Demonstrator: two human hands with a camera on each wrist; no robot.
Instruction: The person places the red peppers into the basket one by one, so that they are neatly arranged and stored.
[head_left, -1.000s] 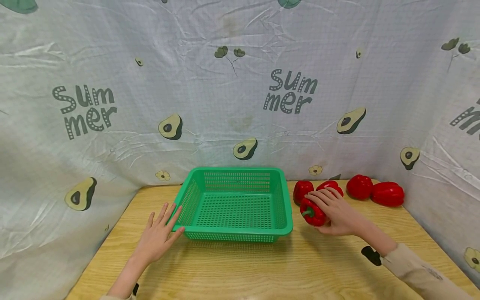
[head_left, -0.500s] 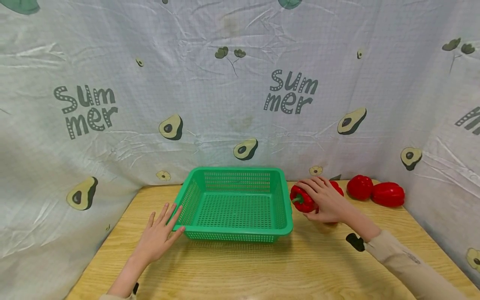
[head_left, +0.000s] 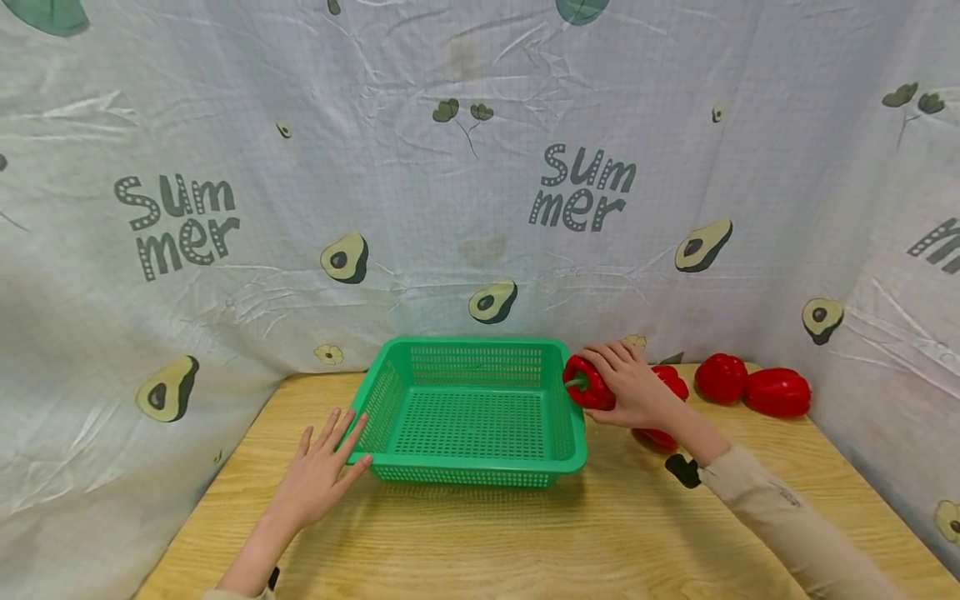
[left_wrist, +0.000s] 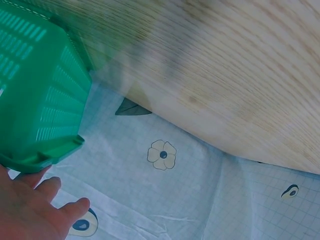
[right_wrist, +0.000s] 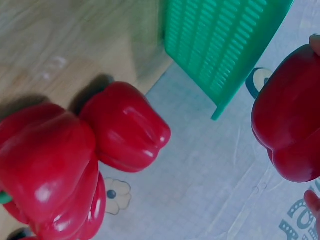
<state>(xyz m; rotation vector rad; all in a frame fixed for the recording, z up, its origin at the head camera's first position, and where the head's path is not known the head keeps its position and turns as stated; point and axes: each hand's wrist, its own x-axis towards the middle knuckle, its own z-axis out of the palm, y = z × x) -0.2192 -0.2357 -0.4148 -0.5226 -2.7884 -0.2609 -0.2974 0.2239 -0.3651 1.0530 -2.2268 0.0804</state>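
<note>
A green perforated basket (head_left: 568, 446) stands on the wooden table (head_left: 525, 533), empty inside. My right hand (head_left: 626, 388) grips a red bell pepper (head_left: 587, 385) in the air just over the basket's right rim, its green stem pointing left. The right wrist view shows that held pepper (right_wrist: 290, 135) beside the basket wall (right_wrist: 220, 40). My left hand (head_left: 322, 471) lies flat with fingers spread, touching the basket's front left corner (left_wrist: 45, 155). Two more red peppers (head_left: 663, 408) lie on the table under and behind my right hand.
Two further red peppers (head_left: 753, 385) lie at the back right of the table. A printed cloth (head_left: 480, 183) with avocados hangs behind and along both sides. Bare wood stretches in front of the basket.
My right hand has lifted one red pepper off the table and carried it left and up to the basket's right rim. The left hand has stayed at the basket corner.
</note>
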